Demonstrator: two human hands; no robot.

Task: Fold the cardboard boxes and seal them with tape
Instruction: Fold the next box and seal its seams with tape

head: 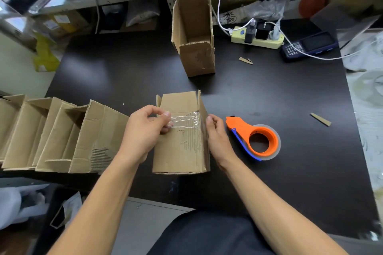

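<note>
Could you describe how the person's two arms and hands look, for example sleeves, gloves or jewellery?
Both forearms are bare up to the lower edge of the picture; no sleeve shows. The left hand and the right hand wear no gloves. No ring, watch or bracelet is visible on either wrist or on the fingers that show. The fingernails look short and unpainted. Dark clothing covers the person's lap below.

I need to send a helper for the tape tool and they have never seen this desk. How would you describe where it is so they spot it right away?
On the black table, look just right of the box being taped between the two hands. The tape dispenser lies flat there, the only bright orange thing on the tabletop, with a blue blade arm.
</note>
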